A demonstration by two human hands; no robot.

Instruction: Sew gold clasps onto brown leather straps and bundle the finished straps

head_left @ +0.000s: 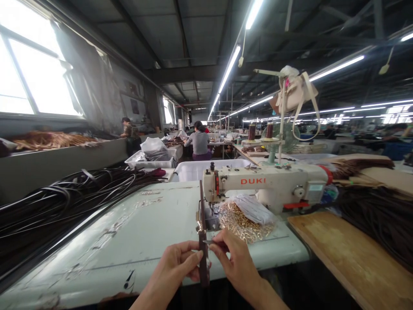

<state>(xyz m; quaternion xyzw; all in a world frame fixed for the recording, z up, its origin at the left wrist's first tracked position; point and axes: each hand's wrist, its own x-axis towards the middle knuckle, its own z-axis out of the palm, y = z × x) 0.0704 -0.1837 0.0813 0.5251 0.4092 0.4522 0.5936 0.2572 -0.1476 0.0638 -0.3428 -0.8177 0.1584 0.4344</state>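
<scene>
My left hand (176,265) pinches a narrow dark leather strap (203,254) that runs upright from the table's front edge to the needle of the white sewing machine (264,183). A small gold metal clasp (200,226) sits on the strap just below the needle. My right hand (234,258) is closed on a small metal tool (209,242), its tip touching the strap. A clear bag of gold metal clasps (247,217) lies under the machine's arm, just beyond my right hand.
A big heap of dark straps (61,202) covers the table's left side, and more lie at the right (380,215). A wooden board (348,254) sits at the right. White bins (151,161) stand behind. Other people (199,144) work at far tables.
</scene>
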